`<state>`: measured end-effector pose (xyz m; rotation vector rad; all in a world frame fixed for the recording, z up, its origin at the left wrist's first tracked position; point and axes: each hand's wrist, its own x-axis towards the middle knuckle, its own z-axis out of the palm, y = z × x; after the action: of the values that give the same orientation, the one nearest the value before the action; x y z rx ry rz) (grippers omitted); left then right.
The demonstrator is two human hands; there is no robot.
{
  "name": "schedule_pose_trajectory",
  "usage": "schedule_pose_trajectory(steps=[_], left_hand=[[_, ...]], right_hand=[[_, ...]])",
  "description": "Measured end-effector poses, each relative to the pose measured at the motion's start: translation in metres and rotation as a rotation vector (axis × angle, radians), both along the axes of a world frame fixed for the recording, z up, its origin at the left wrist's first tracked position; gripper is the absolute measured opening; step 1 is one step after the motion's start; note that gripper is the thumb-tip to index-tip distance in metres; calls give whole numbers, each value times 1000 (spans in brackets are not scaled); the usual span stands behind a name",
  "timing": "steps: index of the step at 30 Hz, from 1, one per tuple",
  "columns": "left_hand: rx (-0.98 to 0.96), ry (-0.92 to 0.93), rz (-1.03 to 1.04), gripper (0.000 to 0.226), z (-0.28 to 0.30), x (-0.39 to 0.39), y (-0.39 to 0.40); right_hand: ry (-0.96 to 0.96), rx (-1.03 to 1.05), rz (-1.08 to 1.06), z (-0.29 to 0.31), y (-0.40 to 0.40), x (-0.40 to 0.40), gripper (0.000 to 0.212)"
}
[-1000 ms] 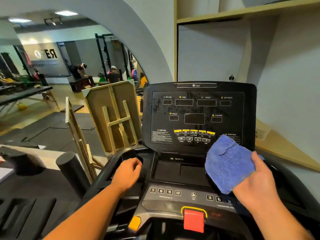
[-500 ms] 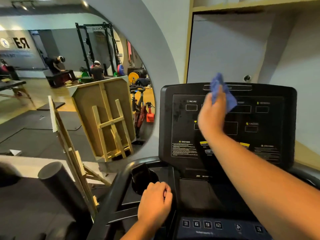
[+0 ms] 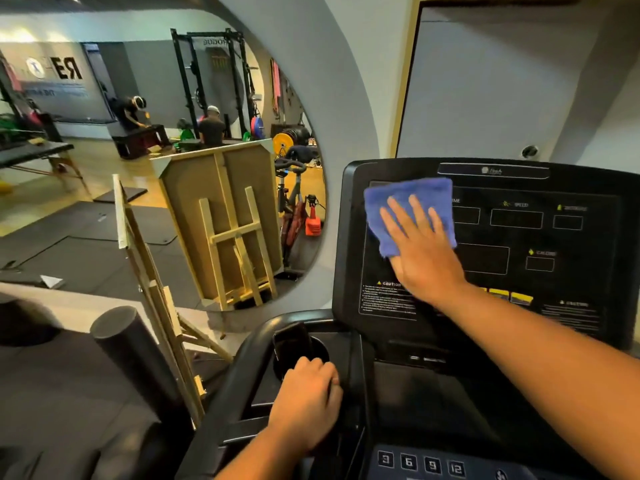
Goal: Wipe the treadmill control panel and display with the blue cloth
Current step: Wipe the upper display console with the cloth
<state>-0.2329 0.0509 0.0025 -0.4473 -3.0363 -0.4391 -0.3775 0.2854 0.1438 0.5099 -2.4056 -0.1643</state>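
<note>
Wooden easel (image 3: 228, 230), exercise bike (image 3: 294, 209), black foam roller (image 3: 135, 355)

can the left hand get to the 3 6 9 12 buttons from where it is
Probably yes. The left hand grips the treadmill's frame by the cup holder, and the 3 6 9 12 buttons sit low to its right with nothing between them; it would have to let go first.

This is a gym. A treadmill console (image 3: 491, 244) with speed and calorie readouts fills the foreground, and a large arched mirror (image 3: 194, 140) reflects a black squat rack (image 3: 211, 81), coloured weight plates (image 3: 282, 142) (yellow, blue, green), an exercise bike (image 3: 294, 209), dark rubber floor mats (image 3: 79, 251) and what seem to be two people (image 3: 211, 126) training near a bench.
</note>
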Motion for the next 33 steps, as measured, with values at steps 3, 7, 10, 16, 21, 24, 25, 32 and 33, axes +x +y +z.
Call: schedule_pose_trajectory(steps=[3,7,10,16,21,24,25,32,33], left_hand=[[6,-20,26,29,-2,-4,5],[68,-5,80,31,-3,-2,3],[103,-18,100,23,-1,2,4],[136,-43,130,24,3,4,7],[172,-84,205,32,3,6,9],[180,-114,234,35,4,6,9],[176,-125,239,36,4,6,9],[164,-165,268,39,6,6,11],[163,-167,271,39,7,6,11]], right_hand=[[0,-140,-38,37,-34,-23,69],[-34,206,237,-14,-45,-2,73],[-89,286,327,-48,-9,26,65],[-35,-60,47,-2,30,5,67],[-10,62,102,-8,-7,-2,70],[-66,246,283,-48,17,23,68],[-96,271,312,-59,29,31,67],[-47,15,62,-2,85,12,68],[-37,-77,12,15,77,3,67]])
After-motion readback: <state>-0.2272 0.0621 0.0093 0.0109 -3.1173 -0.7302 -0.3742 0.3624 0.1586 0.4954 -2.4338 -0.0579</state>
